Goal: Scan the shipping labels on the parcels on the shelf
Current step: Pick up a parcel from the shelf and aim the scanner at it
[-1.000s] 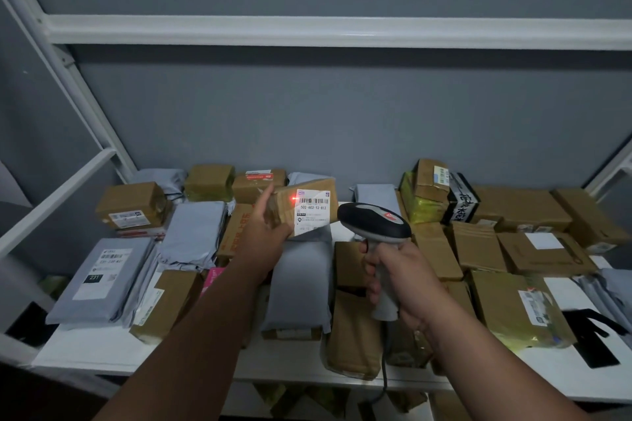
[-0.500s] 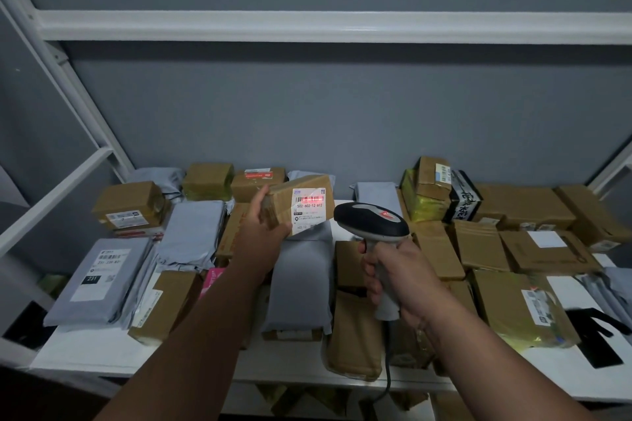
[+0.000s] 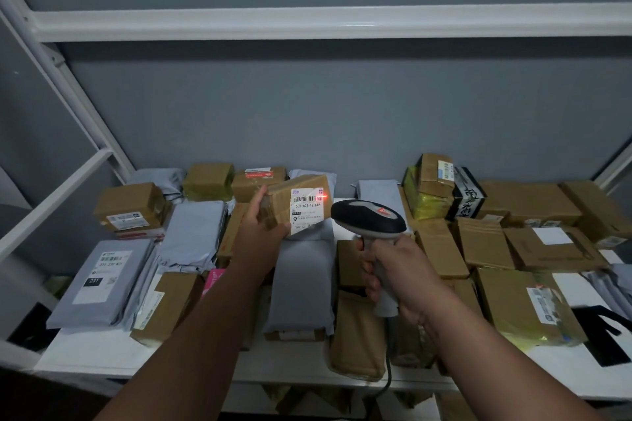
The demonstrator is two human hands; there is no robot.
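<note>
Head view: our left hand (image 3: 260,232) grips box (image 3: 294,203); right hand (image 3: 403,277) clasps scanner (image 3: 371,219), mid-scan; next, recentre red dot (image 3: 325,196) on barcode.

The white label (image 3: 306,207) on the held box (image 3: 294,203) reads "502-602-12 812" under a barcode. Near the shelf's (image 3: 102,352) left edge, a grey mailer's (image 3: 99,280) label shows "231" white on black. Other labels are too small to read.

Both forearms are showing bare, no sleeves reaching them; the left hand (image 3: 257,232) and right hand (image 3: 407,275) are wearing nothing.
</note>
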